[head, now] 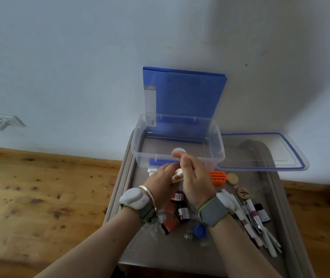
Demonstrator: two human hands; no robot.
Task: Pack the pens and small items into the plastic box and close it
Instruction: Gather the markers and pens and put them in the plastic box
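Observation:
The clear plastic box [138, 141] stands open at the back of the small grey table [172, 253], with a white round item [178, 151] inside. Its clear lid with a blue seal [264, 167] lies to the right. Just in front of the box, my left hand [161, 181] holds a white and orange tube [177, 176]. My right hand [193, 177] is beside it with fingers spread, touching or nearly touching the tube. Small dark bottles [183, 212] and an orange-red packet [171, 224] lie under my wrists. Several pens [258, 223] lie at the right.
A blue folder [186, 97] leans against the wall behind the box. An orange ridged piece [218, 177], two wooden discs [232, 178], a blue cap [199, 230] and clear wrappers lie on the table. Wooden floor lies left, with a wall socket [1, 119] and cable.

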